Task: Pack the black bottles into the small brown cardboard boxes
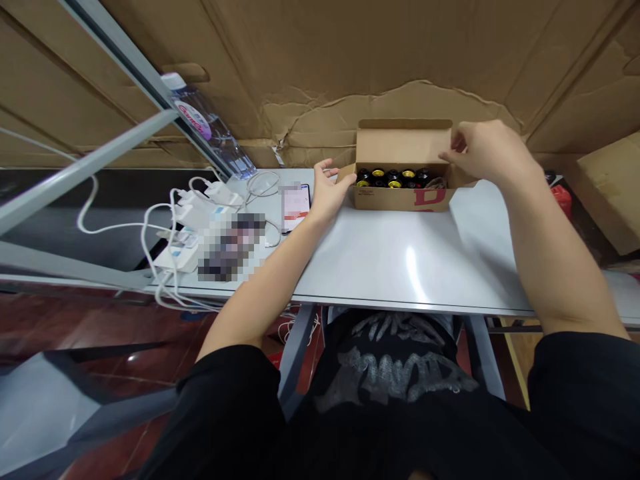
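Note:
An open cardboard box (385, 199) with red print on its front stands at the back of the table. Inside it sit several small dark bottles (394, 179), some with yellow tops. Its lid (400, 141) is raised at the rear. My left hand (327, 192) is at the box's left end, fingers apart, with the thumb against the left side flap (346, 173). At the lid's right edge, my right hand (487, 150) has its thumb and curled fingers closed on the cardboard; the fingertips are partly hidden.
A phone (303, 203) lies left of my left hand. White power strips (183, 253) with tangled cables and a blurred-out item cover the table's left part. A water bottle (210, 127) leans by the metal frame. Cardboard (320, 60) lines the back; a red item (563, 199) is at right.

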A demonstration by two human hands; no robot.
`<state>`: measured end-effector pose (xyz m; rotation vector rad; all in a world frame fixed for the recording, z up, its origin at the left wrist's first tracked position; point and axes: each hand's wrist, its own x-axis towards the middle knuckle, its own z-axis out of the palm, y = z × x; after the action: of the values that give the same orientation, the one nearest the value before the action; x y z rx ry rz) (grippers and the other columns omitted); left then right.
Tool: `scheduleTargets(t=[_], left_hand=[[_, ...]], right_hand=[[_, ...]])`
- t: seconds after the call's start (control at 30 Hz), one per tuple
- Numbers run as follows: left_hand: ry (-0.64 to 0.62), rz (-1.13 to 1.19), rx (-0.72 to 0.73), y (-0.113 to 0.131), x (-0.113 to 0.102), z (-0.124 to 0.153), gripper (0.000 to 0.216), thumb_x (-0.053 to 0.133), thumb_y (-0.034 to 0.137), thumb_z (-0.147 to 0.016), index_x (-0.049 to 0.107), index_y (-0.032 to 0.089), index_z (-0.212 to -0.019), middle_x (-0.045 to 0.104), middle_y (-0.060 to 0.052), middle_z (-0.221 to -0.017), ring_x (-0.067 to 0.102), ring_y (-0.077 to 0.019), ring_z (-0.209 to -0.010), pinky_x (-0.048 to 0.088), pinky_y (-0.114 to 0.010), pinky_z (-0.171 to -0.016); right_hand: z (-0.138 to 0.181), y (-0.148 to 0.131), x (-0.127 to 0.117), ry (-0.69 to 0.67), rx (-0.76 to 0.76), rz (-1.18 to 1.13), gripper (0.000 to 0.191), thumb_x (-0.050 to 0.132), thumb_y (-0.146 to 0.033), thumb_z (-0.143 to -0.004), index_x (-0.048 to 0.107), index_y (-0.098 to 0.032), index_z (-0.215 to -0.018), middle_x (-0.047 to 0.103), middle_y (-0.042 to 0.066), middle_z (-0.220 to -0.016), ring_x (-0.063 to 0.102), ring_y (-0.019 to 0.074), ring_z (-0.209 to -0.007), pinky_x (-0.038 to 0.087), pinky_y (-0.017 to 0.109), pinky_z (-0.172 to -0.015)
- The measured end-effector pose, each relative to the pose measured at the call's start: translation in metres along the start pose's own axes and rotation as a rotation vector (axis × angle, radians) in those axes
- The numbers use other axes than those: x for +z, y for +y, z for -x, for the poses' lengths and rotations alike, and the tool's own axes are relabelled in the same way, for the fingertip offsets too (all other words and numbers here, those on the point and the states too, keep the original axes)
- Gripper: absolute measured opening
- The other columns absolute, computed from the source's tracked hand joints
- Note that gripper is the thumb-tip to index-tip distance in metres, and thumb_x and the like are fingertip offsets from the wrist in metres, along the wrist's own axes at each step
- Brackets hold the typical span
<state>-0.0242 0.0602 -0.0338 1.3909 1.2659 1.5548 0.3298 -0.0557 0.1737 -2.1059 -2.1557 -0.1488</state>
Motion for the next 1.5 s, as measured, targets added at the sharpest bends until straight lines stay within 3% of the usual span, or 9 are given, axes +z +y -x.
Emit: scheduleTargets(t=[0.13,0.27,0.43,0.57,0.8,0.97,1.23,1.4,1.5], left_hand=[[0.001,0.037,0.126,0.021,0.000,0.008,0.100,0.117,0.060,-0.086,0.058,0.042,-0.165,0.069,-0.014,-0.168,0.081,-0.0313,-0.133,0.072,-0.051,-0.116],[-0.066,-0.105,0.287,0.051,-0.001,0.026,0.084,0.105,0.075,-0.099,0.065,0.040,-0.164,0.079,-0.014,-0.165,0.082,-0.0320,-0.134,0.071,-0.046,-0.107],[-0.205,-0.311,0.480,0.062,-0.002,0.042,0.038,0.086,0.068,-0.117,0.088,0.031,-0.126,0.094,-0.011,-0.137,0.083,-0.0327,-0.134,0.068,-0.053,-0.124],[-0.191,-0.340,0.459,0.047,-0.004,0.034,0.028,0.083,0.058,-0.119,0.089,0.031,-0.120,0.089,-0.014,-0.152,0.079,-0.0364,-0.155,0.065,-0.059,-0.133],[-0.324,-0.123,0.268,0.003,0.001,0.000,0.084,0.092,0.093,-0.104,0.067,0.037,-0.161,0.073,-0.019,-0.183,0.074,-0.0365,-0.174,0.065,-0.060,-0.139],[-0.335,-0.090,0.255,0.012,0.004,0.001,0.111,0.086,0.114,-0.091,0.060,0.042,-0.171,0.067,-0.021,-0.193,0.073,-0.0403,-0.176,0.060,-0.067,-0.147],[-0.316,-0.171,0.348,0.039,0.000,0.011,0.111,0.089,0.106,-0.096,0.057,0.048,-0.185,0.078,-0.017,-0.168,0.075,-0.0415,-0.168,0.062,-0.067,-0.141],[-0.377,-0.136,0.331,0.043,-0.001,0.011,0.109,0.084,0.111,-0.095,0.056,0.051,-0.183,0.075,-0.015,-0.172,0.076,-0.0391,-0.166,0.066,-0.063,-0.136],[-0.359,-0.124,0.293,0.039,-0.001,0.010,0.101,0.091,0.104,-0.096,0.058,0.049,-0.173,0.076,-0.015,-0.172,0.078,-0.0376,-0.162,0.068,-0.061,-0.133]], right_hand=[[0.009,0.001,-0.018,-0.116,0.212,0.064,0.059,0.075,-0.064,-0.127,0.086,-0.013,-0.155,0.085,0.036,-0.159,0.082,0.0579,-0.152,0.067,0.070,-0.123],[0.009,-0.005,-0.018,-0.134,0.258,0.106,0.084,0.071,-0.074,-0.127,0.079,-0.002,-0.170,0.078,0.042,-0.170,0.077,0.0635,-0.162,0.063,0.075,-0.130],[0.000,0.004,-0.008,-0.032,0.104,-0.103,0.043,0.073,-0.049,-0.127,0.082,-0.020,-0.157,0.088,0.028,-0.160,0.083,0.0500,-0.144,0.067,0.062,-0.119],[-0.006,0.011,-0.004,-0.056,-0.026,-0.238,0.034,0.060,-0.034,-0.132,0.081,-0.021,-0.155,0.095,0.021,-0.142,0.082,0.0399,-0.130,0.060,0.051,-0.107],[-0.013,0.018,0.001,-0.178,-0.141,-0.240,0.026,0.072,-0.013,-0.121,0.085,-0.021,-0.141,0.098,0.014,-0.140,0.085,0.0325,-0.125,0.062,0.045,-0.103],[-0.012,0.024,-0.002,-0.195,-0.147,-0.337,0.016,0.080,-0.013,-0.117,0.083,-0.025,-0.128,0.098,0.010,-0.131,0.086,0.0326,-0.128,0.064,0.047,-0.117],[-0.015,0.046,-0.013,-0.163,-0.028,-0.237,0.012,0.093,-0.024,-0.113,0.086,-0.023,-0.105,0.091,0.012,-0.115,0.077,0.0288,-0.107,0.057,0.048,-0.094],[-0.008,0.054,-0.023,-0.145,-0.046,-0.429,0.022,0.096,-0.030,-0.115,0.077,-0.031,-0.125,0.092,0.012,-0.150,0.082,0.0336,-0.129,0.063,0.052,-0.112],[-0.008,0.052,-0.022,-0.156,-0.080,-0.407,0.026,0.097,-0.034,-0.117,0.074,-0.029,-0.129,0.092,0.013,-0.153,0.083,0.0333,-0.131,0.063,0.052,-0.113]])
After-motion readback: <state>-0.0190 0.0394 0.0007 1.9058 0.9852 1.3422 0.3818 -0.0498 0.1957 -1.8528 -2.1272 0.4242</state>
